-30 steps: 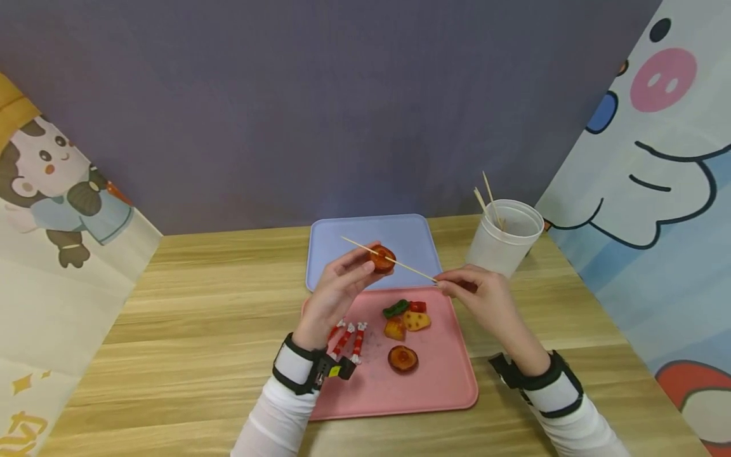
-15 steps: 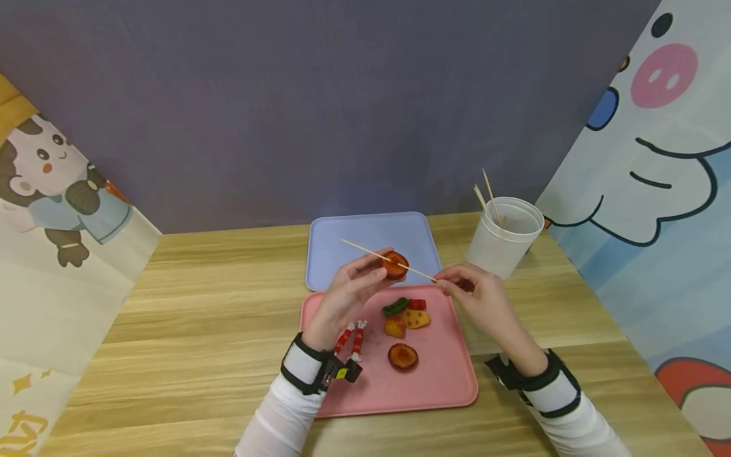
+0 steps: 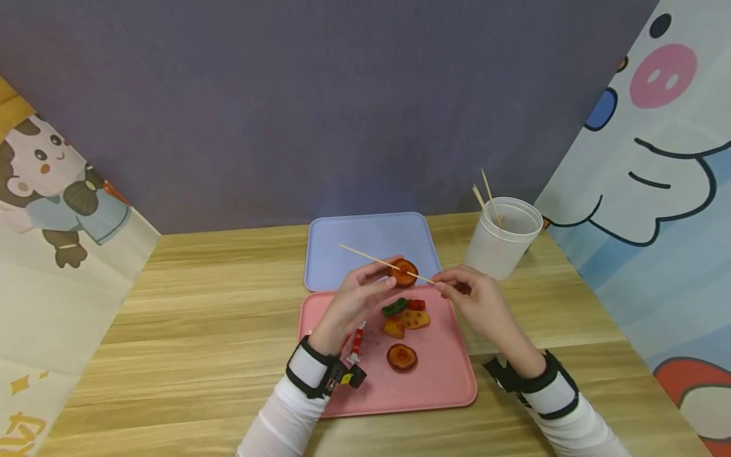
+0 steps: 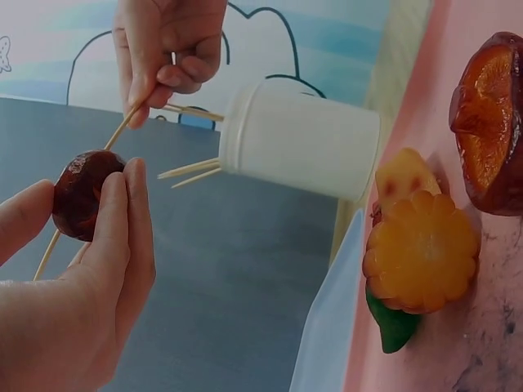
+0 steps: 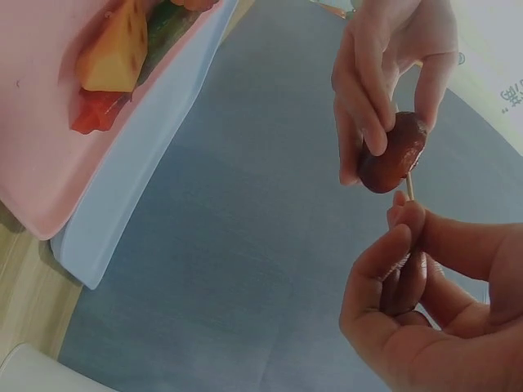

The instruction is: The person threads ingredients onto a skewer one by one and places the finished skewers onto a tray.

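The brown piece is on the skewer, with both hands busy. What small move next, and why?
I'd probably ease the held brown piece along the skewer toward the right hand: the left hand grips it, a short bare stretch separates it from the right hand, and a longer one extends beyond its other side.

Brown piece (image 3: 407, 265) rightward, along skewer (image 3: 365, 256); hands (image 3: 355, 302) closer

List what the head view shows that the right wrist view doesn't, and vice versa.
Head only: the leaning skewers, the loose brown piece and a red-and-white stick. Right wrist only: grey writing at its right edge. Both: left hand holding the threaded brown piece, right hand pinching its skewer, pink tray, blue tray, and white cup, cropped in the wrist view.
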Demonstrator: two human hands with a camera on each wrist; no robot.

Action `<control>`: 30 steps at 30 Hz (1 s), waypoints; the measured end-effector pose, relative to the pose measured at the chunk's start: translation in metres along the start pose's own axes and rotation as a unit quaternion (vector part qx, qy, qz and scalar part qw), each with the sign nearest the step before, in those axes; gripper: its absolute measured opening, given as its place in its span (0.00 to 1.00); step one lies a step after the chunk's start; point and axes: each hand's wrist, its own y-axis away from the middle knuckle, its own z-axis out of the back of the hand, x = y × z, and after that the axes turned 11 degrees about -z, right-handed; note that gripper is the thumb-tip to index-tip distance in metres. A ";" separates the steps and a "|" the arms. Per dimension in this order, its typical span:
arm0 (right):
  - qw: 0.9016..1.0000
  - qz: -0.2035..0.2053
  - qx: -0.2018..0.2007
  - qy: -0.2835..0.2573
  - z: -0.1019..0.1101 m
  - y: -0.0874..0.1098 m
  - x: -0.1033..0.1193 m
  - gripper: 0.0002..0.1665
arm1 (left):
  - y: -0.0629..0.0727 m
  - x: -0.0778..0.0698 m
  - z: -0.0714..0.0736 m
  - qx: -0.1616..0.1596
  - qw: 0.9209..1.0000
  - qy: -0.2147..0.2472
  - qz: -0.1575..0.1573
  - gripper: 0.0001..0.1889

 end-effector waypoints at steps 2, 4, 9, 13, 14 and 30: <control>1.000 0.000 -0.001 -0.001 0.000 0.000 0.000 0.06 | 0.000 0.001 -0.001 -0.002 1.000 -0.005 0.001 0.21; 1.000 0.001 -0.004 -0.004 0.000 0.000 0.000 0.06 | 0.000 0.002 -0.001 -0.003 1.000 -0.008 -0.003 0.21; 1.000 0.008 -0.008 -0.007 -0.003 -0.001 -0.002 0.05 | 0.000 0.005 -0.004 0.000 1.000 -0.026 -0.010 0.20; 1.000 0.009 -0.010 -0.008 -0.005 -0.001 -0.003 0.05 | -0.001 0.008 -0.007 0.002 1.000 -0.028 -0.006 0.21; 1.000 0.009 -0.012 -0.006 -0.005 0.000 -0.003 0.05 | -0.001 0.009 -0.008 0.002 1.000 -0.026 -0.006 0.21; 0.999 0.026 -0.038 0.015 -0.007 0.000 -0.004 0.04 | -0.002 0.014 -0.010 0.003 0.999 -0.037 -0.004 0.22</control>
